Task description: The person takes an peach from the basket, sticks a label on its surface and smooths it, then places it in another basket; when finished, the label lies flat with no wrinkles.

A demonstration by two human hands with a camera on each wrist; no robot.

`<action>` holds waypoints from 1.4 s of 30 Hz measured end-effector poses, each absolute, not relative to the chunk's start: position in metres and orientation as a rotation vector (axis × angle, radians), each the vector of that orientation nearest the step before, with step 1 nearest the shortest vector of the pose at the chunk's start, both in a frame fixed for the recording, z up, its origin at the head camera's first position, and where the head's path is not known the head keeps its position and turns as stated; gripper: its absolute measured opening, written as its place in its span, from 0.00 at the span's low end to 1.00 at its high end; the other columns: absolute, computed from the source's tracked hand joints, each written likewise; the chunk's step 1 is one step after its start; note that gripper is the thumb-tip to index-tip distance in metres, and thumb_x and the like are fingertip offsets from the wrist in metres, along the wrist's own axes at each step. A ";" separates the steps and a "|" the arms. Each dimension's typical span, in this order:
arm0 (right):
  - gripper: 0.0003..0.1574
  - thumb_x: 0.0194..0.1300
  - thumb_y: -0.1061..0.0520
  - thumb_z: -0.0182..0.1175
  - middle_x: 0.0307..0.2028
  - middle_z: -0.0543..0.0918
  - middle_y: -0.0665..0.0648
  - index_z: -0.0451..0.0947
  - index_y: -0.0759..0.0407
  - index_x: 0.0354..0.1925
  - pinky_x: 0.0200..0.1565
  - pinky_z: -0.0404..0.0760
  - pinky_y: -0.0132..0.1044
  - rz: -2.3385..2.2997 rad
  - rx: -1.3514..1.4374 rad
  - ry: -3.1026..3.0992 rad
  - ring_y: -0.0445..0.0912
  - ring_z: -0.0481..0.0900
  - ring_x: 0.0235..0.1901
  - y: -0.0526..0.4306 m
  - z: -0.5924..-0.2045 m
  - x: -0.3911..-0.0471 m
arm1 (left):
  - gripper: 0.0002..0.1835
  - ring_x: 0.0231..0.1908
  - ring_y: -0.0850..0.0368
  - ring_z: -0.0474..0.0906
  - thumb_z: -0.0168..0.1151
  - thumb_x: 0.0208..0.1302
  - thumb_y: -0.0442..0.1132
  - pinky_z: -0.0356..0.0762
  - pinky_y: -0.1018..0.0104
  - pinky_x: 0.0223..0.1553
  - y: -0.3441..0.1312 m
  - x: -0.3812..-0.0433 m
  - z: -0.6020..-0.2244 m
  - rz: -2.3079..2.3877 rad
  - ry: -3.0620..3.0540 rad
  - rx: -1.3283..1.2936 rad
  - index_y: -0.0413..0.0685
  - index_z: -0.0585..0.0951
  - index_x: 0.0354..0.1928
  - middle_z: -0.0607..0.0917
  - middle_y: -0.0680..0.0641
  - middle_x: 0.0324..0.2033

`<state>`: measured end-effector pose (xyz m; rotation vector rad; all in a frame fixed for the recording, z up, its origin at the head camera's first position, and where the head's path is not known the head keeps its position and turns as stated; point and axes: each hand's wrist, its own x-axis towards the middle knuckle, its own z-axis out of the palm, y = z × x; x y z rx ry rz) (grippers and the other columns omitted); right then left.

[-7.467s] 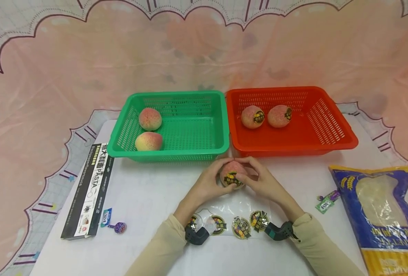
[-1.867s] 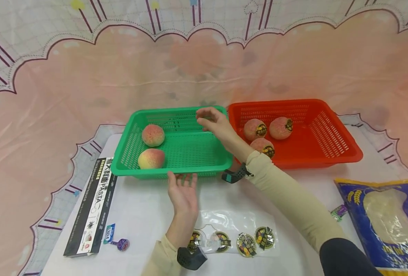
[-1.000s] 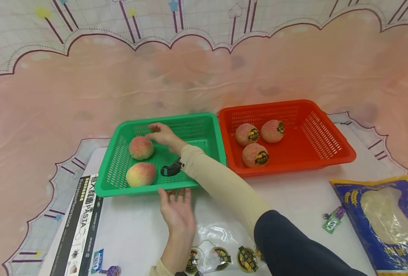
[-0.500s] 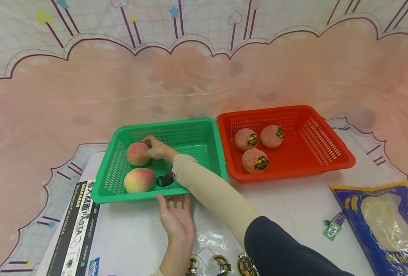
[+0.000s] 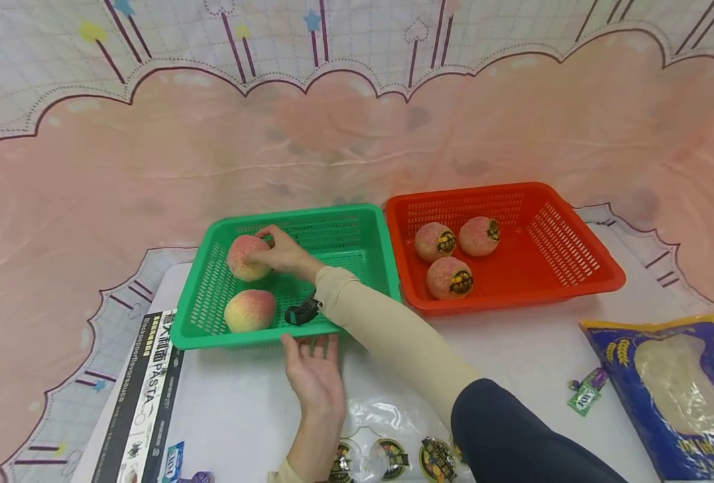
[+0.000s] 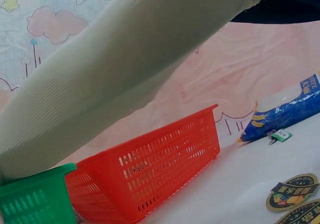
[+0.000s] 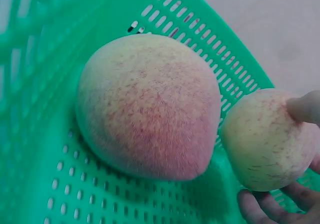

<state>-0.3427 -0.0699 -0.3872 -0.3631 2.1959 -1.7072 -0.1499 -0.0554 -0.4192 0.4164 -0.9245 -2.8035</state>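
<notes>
Inside the green basket (image 5: 284, 337) at its left end, my right hand (image 5: 285, 253) grips a peach (image 5: 247, 257) between thumb and fingers. The right wrist view shows the thumb on top of this peach (image 7: 270, 139) and fingers curled beneath it. Nearer the front of the basket lies a second peach (image 5: 250, 311), large in the right wrist view (image 7: 150, 107). My left hand (image 5: 316, 382) is palm up, fingers extended, with its fingertips at the basket's front rim. In the red basket (image 5: 531, 288) sit three peaches (image 5: 450, 278), each bearing a black and gold sticker.
A clear sheet with round stickers (image 5: 391, 458) lies in front of me. At left are a black and white pasta box (image 5: 142, 396) and small candies (image 5: 173, 461). To the right, a blue bag (image 5: 670, 389) lies beside more wrapped candies (image 5: 586, 397).
A third stickered peach has gone into the red basket. My right hand has moved left into the green basket and taken hold of the rear peach; my left hand remains at the rim.
</notes>
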 end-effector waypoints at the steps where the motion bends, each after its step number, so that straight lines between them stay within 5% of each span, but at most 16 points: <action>1: 0.27 0.54 0.47 0.61 0.46 0.70 0.53 0.62 0.43 0.51 0.38 0.77 0.43 -1.708 -0.369 2.193 0.45 0.72 0.39 -0.066 -0.385 -0.340 | 0.25 0.48 0.57 0.65 0.31 0.66 0.58 0.63 0.63 0.57 -0.055 -0.149 -0.419 -2.802 -0.926 0.411 0.49 0.59 0.55 0.64 0.49 0.49; 15: 0.31 0.54 0.46 0.61 0.53 0.66 0.54 0.61 0.42 0.55 0.40 0.77 0.36 -1.806 -0.436 2.176 0.45 0.72 0.48 0.010 -0.347 -0.297 | 0.25 0.47 0.56 0.64 0.29 0.67 0.58 0.61 0.60 0.59 -0.055 -0.150 -0.418 -2.813 -0.930 0.389 0.47 0.59 0.54 0.65 0.49 0.45; 28: 0.32 0.51 0.41 0.62 0.55 0.68 0.44 0.62 0.33 0.54 0.50 0.74 0.43 -1.826 -0.493 2.332 0.44 0.69 0.54 0.082 -0.339 -0.232 | 0.22 0.46 0.56 0.64 0.30 0.66 0.58 0.65 0.62 0.57 -0.058 -0.150 -0.418 -2.801 -0.940 0.367 0.51 0.61 0.51 0.66 0.48 0.44; 42: 0.33 0.55 0.51 0.61 0.56 0.68 0.48 0.61 0.41 0.57 0.58 0.67 0.48 -1.970 -0.467 2.356 0.47 0.64 0.60 0.141 -0.354 -0.168 | 0.23 0.50 0.54 0.63 0.29 0.66 0.57 0.65 0.63 0.58 -0.063 -0.155 -0.421 -2.856 -0.928 0.294 0.51 0.61 0.53 0.67 0.50 0.45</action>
